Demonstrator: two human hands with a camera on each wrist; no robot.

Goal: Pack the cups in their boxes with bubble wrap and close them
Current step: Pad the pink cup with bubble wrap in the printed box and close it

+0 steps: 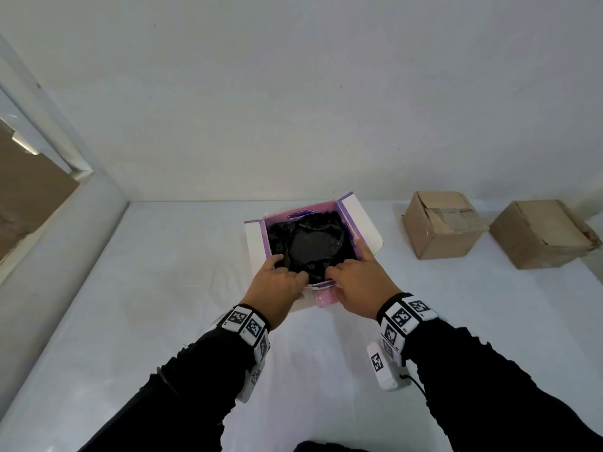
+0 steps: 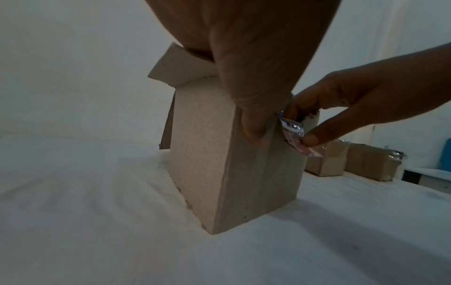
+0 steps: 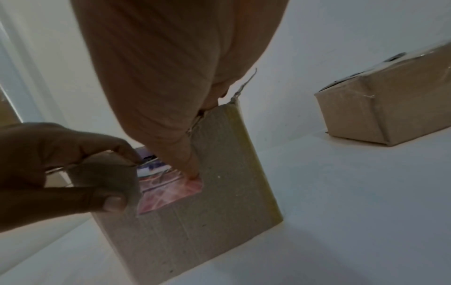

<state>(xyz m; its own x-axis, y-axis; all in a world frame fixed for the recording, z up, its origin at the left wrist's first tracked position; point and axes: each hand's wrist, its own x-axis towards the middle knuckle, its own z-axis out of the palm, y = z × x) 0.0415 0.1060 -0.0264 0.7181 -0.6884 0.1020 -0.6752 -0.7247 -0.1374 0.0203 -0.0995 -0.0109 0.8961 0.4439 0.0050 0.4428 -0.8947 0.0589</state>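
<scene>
- Black bubble wrap fills the open box, which sits on the white table at 12 o'clock from me, near the back wall.
- The cup itself doesn't show; I judge it's the rounded lump under the wrap at the middle of the box.
- Left hand: fingers curled over the near rim at the box's 7 o'clock corner, tips on the wrap, thumb down the outer wall. It grips the rim and wrap edge.
- Right hand: same at the 5 o'clock corner, fingers over the rim, thumb pressed on the pink flap hanging down the near wall. It pinches the box there.
- Step in hand, as I read it: tucking the wrap down below the rim, before closing.
- Next move calls for: push the wrap edges flat so nothing rides above the rim, then lift the pink flap and fold the side flaps in. The flaps at 3 and 9 o'clock are splayed outward.
- Orientation: the box stands upright, mouth up, long axis vertical per the wrist views. The cup's axis I can't tell through the wrap.
- Two brown boxes, the first and the second, sit at 2 o'clock, well apart from mine, both looking shut.
</scene>
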